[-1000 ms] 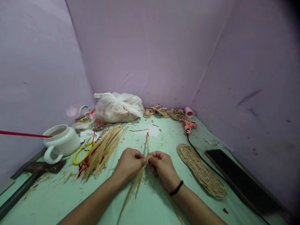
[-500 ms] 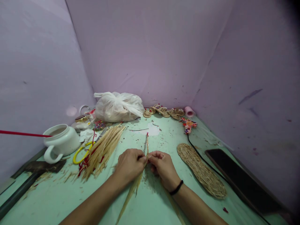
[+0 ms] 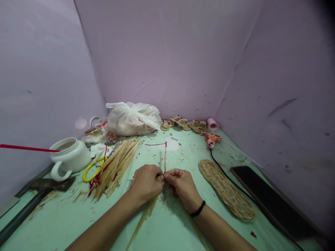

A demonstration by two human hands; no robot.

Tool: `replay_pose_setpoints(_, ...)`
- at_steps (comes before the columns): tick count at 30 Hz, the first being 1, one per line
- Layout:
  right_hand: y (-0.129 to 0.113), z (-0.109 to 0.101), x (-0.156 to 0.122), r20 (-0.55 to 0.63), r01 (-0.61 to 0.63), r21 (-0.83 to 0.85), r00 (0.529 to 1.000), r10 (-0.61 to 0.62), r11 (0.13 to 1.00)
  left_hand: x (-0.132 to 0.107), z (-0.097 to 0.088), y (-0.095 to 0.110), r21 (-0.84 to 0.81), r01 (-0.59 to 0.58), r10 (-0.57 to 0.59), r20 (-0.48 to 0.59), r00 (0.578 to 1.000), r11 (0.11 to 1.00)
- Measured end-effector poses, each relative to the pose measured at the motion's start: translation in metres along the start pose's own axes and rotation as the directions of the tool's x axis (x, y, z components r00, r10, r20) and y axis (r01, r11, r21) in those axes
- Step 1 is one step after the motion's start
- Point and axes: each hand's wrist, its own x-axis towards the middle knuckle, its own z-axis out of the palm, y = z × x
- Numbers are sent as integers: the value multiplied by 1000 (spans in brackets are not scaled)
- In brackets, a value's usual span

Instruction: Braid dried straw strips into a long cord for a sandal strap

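My left hand [image 3: 146, 182] and my right hand [image 3: 181, 185] meet at the middle of the green table [image 3: 167, 226], fingers pinched together on a thin straw braid [image 3: 165, 157]. The braid runs away from my hands toward the back wall, with a red tie at its far tip. Loose straw strips [image 3: 142, 218] trail from under my left hand toward me. My right wrist wears a black band.
A bundle of straw strips [image 3: 116, 164] lies at the left with yellow-handled scissors [image 3: 90, 169], a white mug [image 3: 69, 157] and a hammer [image 3: 39, 193]. A woven straw sole [image 3: 226, 190], black cable and dark phone [image 3: 267, 197] lie right. A plastic bag [image 3: 133, 118], small straw sandals [image 3: 184, 124] and a glue gun [image 3: 210, 138] stand behind.
My hands have closed up tighter against each other on the braid. The braid's far tip has slid a little farther from me.
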Motion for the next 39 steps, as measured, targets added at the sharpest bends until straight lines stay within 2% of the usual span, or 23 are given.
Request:
replay_pose_setpoints(3,-1,0,1,-32,-12,46,999,13,999,0,-4,-1,-11,-96,96,27,995,995)
replay_pose_setpoints(7,-4,0,0,-25,-27,75,999,29,997,7,-3,-8,-122,-23,11,-96,995,992)
replay_pose_setpoints(12,-1,0,1,-28,-19,30,999,20,999,14,-2,-17,-288,-12,44,106,993,957)
replay_pose_setpoints(16,4,0,2,-40,77,-93,996,-81,993,14,-7,-11,-423,99,-60,103,993,901)
replay_pose_setpoints(19,5,1,2,-94,151,-142,982,-165,978,9,-5,-1,-472,150,-113,106,988,869)
replay_pose_setpoints(23,5,1,1,-135,147,-119,977,-163,982,-2,2,10,-379,77,-88,-12,996,922)
replay_pose_setpoints(28,4,1,2,-106,75,10,992,-73,997,-17,2,23,-112,49,-58,-80,995,993)
replay_pose_setpoints(31,2,1,1,-77,1,110,997,7,994,-26,6,32,72,-4,10,-81,997,997)
replay_pose_setpoints(34,-1,1,0,-50,-68,225,995,81,972,-33,15,38,202,-90,96,-24,995,975)
replay_pose_setpoints(36,-3,1,0,-37,-76,260,995,89,963,-35,18,38,212,-138,138,16,990,967)
replay_pose_setpoints(38,-3,0,0,-40,-64,252,996,76,966,-34,15,36,119,-162,160,34,987,979)
replay_pose_setpoints(39,-4,0,0,-45,-54,243,997,67,968,-31,10,34,39,-147,147,8,989,988)
